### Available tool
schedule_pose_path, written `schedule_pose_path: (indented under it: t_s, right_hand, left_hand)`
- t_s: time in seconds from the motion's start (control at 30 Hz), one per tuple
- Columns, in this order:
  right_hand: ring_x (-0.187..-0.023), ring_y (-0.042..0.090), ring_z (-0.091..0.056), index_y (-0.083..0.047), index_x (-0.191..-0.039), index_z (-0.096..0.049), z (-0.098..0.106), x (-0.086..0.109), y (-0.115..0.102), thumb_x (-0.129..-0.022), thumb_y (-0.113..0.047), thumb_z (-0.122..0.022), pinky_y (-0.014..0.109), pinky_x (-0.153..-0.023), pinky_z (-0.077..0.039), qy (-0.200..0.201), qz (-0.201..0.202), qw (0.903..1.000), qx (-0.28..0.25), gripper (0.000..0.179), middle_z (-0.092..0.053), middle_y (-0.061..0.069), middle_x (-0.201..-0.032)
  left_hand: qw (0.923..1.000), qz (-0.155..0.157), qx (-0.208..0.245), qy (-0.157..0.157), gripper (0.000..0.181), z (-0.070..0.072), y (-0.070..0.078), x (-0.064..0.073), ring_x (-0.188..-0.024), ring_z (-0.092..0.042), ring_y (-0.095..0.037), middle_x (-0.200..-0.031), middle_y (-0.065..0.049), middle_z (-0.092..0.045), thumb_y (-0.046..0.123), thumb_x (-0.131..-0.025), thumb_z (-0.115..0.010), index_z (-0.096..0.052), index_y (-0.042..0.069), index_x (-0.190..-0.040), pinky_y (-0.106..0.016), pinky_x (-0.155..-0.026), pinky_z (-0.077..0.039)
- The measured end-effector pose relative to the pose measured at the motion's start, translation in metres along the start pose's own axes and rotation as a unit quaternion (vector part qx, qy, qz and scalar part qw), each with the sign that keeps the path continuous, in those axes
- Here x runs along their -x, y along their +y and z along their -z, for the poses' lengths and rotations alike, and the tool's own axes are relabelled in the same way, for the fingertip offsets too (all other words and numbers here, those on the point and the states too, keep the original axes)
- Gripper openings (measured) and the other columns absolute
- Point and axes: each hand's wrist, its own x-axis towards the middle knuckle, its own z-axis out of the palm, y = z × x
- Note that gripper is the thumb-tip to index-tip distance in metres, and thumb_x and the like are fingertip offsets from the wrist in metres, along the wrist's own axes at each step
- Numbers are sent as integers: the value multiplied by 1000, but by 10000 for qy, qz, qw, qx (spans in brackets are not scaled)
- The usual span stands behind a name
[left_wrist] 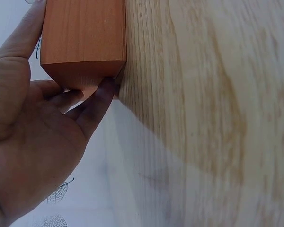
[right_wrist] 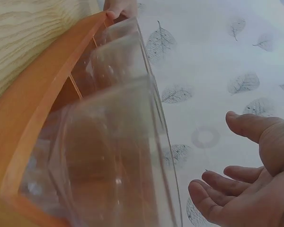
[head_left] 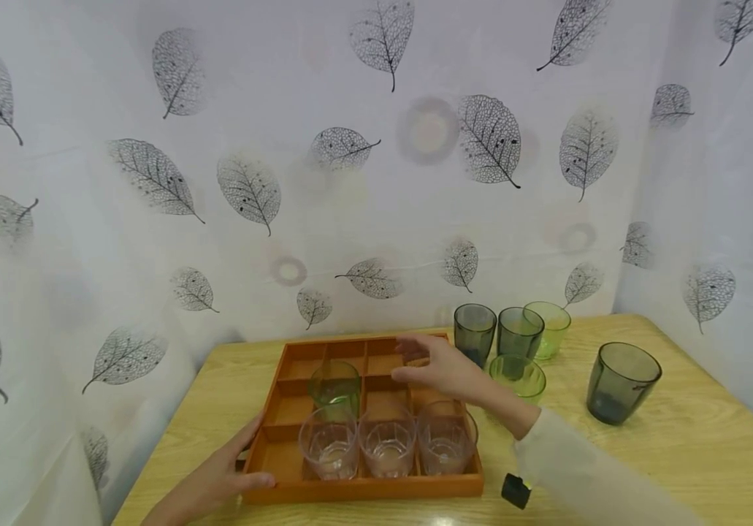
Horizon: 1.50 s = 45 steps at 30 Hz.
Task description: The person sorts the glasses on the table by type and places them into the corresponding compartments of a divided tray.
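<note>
An orange-brown wooden tray (head_left: 363,491) divided into compartments lies on the table. My left hand (head_left: 228,467) grips its front left corner; in the left wrist view, the fingers (left_wrist: 97,106) curl against the corner's end face. Along the tray's front row stand three clear glasses (head_left: 387,442), and a green glass (head_left: 337,391) sits behind the leftmost one. Over the tray's right back part hovers my right hand (head_left: 445,369), fingers apart, holding nothing. In the right wrist view its thumb (right_wrist: 251,125) is spread away from the fingers, with a clear glass (right_wrist: 113,146) nearby.
Right of the tray stand two dark grey glasses (head_left: 475,336) and two green glasses (head_left: 553,332). Another dark grey glass (head_left: 622,383) is farther right. A small black block (head_left: 516,491) shows beside the right sleeve. A leaf-patterned curtain (head_left: 376,204) hangs behind the table (head_left: 692,453).
</note>
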Motion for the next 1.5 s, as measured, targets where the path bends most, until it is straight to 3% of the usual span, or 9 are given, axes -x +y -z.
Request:
schedule_pose_path:
  t_s: [0.23,0.47,0.8,1.03,1.1,1.27,1.5]
  right_hand:
    - [-131,35,-56,-4,-149,-52,29,24,5,-98,-32,-74,52,-104,-49,86,-20,9999,98,63,-61,14,-142]
    - [-129,38,-57,-3,-150,-51,48,50,14,-97,-29,-75,41,-100,-53,390,6,9991,181,64,-61,15,-141]
    - [-122,36,-61,0,-148,-51,65,87,31,-100,-23,-72,26,-94,-53,1112,-121,9936,-172,57,-58,21,-143]
    - [-125,38,-58,0,-150,-48,77,109,37,-102,-24,-69,17,-94,-49,1624,-311,9862,19,57,-57,21,-143]
    - [-124,31,-60,-1,-151,-47,81,114,40,-103,-24,-68,17,-92,-50,1705,-404,9845,35,57,-56,21,-144]
    - [-111,-2,-61,0,-153,-44,89,122,49,-103,-25,-67,17,-88,-52,1921,-594,9795,106,60,-54,23,-147]
    - [-108,-9,-56,3,-155,-40,98,133,58,-104,-28,-66,15,-87,-50,1990,-811,9760,345,65,-51,26,-148]
  left_hand:
    - [9998,113,130,-34,102,1,-1,-1,-141,-24,-64,-164,-39,1,28,-99,-73,1,-1,-164,-64,-104,-44]
    - [10000,96,-12,4,103,2,-1,-1,-143,-22,-63,-165,-37,-1,29,-98,-74,0,-1,-164,-65,-106,-42]
    - [9998,94,-178,52,104,1,1,0,-144,-24,-60,-164,-38,-6,29,-97,-75,-2,-3,-164,-61,-105,-45]
    - [9996,122,-256,73,103,1,1,0,-143,-25,-60,-165,-37,-5,29,-98,-75,-2,-1,-165,-61,-105,-44]
    - [9997,68,-246,58,103,1,0,0,-142,-25,-62,-164,-38,-4,29,-98,-75,-2,-1,-165,-62,-105,-44]
    - [9998,-25,-198,-33,102,2,-2,-1,-141,-26,-63,-163,-40,-4,28,-99,-73,0,-1,-164,-64,-104,-43]
    - [9998,0,-175,13,103,3,-2,-2,-142,-24,-62,-164,-38,-3,29,-98,-74,-1,-1,-164,-64,-106,-42]
